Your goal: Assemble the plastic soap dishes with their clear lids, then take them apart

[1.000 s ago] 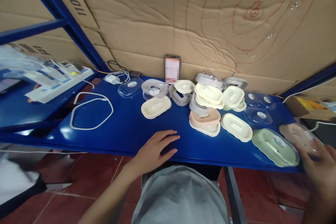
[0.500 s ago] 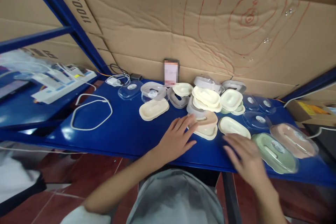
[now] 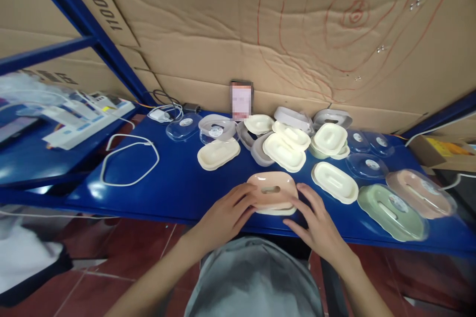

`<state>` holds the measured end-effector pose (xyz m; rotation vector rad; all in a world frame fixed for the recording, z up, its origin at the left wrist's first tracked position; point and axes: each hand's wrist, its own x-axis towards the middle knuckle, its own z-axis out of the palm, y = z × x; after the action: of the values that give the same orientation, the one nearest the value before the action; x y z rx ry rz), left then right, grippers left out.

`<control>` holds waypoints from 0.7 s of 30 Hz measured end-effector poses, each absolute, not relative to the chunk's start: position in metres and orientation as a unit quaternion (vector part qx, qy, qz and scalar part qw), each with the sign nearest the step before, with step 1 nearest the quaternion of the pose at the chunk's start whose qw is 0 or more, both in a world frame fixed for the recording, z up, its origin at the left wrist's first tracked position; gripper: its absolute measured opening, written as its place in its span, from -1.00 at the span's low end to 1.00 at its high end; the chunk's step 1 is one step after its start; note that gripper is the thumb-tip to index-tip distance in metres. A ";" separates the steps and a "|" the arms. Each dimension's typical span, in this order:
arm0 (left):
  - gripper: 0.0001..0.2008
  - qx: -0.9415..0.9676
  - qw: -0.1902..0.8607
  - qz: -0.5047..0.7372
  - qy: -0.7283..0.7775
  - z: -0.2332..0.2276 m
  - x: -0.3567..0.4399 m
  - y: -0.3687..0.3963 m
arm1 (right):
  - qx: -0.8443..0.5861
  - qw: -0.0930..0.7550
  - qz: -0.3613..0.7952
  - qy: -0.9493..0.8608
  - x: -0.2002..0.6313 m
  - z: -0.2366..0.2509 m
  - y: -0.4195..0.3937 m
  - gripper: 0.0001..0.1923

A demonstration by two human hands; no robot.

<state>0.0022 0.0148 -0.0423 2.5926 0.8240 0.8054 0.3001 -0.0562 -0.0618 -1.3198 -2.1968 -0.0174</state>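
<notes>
Cupping at both ends: I see the pink dish (image 3: 273, 199) near the front edge of the blue table (image 3: 178, 193), a slot in its middle, resting on a cream tray (image 3: 277, 211) whose front rim shows beneath

Left hand (image 3: 228, 210): fingers slightly spread, tips at the dish's left end; from here I cannot tell whether they grip or merely rest

Right hand (image 3: 314, 220): fingers bent around the right end and touching it, thumb well away from them, so I read it as not closed on anything

Two-sided hold: I judge it keeps dish and tray lined up and stops them skating on the smooth table

Cream stack (image 3: 284, 151): overlapping pieces behind the dish, probably heaped there to stay within reach of both hands

Green box (image 3: 383, 213) and pink box (image 3: 412, 188): side by side at the right under clear covers, perhaps parked away from the loose parts

Clear lids (image 3: 366, 166): flat behind those boxes, carrying round stickers with print too small for me

Phone (image 3: 241, 100): leaning on the cardboard (image 3: 208, 25), its screen pixelated, nothing legible

Cardboard writing: "1100X38" on the left strip, cut off by the frame; red hand-drawn rings at the right
</notes>
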 end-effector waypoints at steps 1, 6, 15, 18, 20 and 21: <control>-0.76 0.906 0.149 0.278 0.282 -0.044 0.003 0.016 | -0.491 0.270 -0.015 -0.828 0.299 -0.061 -0.055 -0.47; -0.75 0.922 0.126 0.267 0.251 -0.051 0.007 0.022 | -0.484 0.241 -0.065 -0.839 0.297 -0.060 -0.056 -0.50; -0.76 0.941 0.090 0.237 0.225 -0.054 0.013 0.018 | -0.445 0.242 -0.032 -0.862 0.291 -0.055 -0.060 -0.67; -0.78 0.934 0.120 0.237 0.239 -0.053 0.013 0.020 | -0.450 0.230 -0.027 -0.862 0.323 -0.034 -0.056 -0.62; -0.76 0.930 0.133 0.238 0.245 -0.052 0.012 0.020 | -0.506 0.240 -0.072 -0.825 0.369 -0.017 -0.045 -0.63; -0.76 0.930 0.137 0.236 0.245 -0.052 0.012 0.020 | -0.541 0.240 -0.102 -0.799 0.397 -0.009 -0.037 -0.67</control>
<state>0.0115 0.0202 -0.0517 2.6924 0.7082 0.6844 0.3967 -0.0368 -0.0093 -1.4821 -2.1880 -0.2781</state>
